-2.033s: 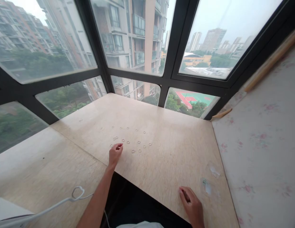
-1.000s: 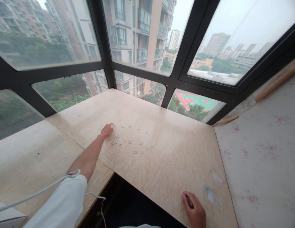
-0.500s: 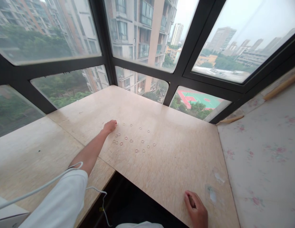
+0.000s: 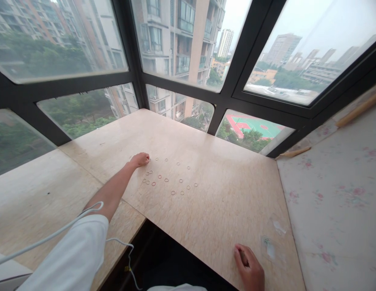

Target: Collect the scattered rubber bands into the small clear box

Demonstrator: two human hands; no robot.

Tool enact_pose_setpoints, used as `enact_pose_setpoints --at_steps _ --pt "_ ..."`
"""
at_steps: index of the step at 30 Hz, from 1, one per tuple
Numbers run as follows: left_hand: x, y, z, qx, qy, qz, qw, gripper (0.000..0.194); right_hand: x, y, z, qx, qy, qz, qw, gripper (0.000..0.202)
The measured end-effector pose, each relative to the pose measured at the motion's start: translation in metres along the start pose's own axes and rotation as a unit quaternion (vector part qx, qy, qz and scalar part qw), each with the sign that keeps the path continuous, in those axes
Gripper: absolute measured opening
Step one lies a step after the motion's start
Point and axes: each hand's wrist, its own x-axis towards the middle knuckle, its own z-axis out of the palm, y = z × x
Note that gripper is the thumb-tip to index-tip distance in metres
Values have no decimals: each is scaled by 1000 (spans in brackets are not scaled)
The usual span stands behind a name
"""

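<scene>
Many rings lie mid-table, beside and nearer than your outstretched left hand. Its fingertips are together at the far row's left end; whether they clamp a ring, I cannot tell. Your right hand curls near right, thumb meeting fingers. Two seconds ago, your left hand was nearer you.

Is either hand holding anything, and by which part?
Left hand: cannot be told; its fingertips are at a small, thin, round ring, too tiny to show a pinch. Right hand: curled, nothing visible in it.
</scene>
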Motion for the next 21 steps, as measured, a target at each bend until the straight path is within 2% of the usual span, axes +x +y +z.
enact_pose_setpoints --at_steps 5,11,21 --pt "2 3 -4 23 -19 10 999 19 -1 1 0 -1 4 -1 1000 36" --pt "2 6 -9 28 -33 23 999 23 0 -1 0 -1 4 -5 1000 35" --pt "-4 17 -7 43 -20 20 999 18 -1 0 0 5 1 5 1000 37"
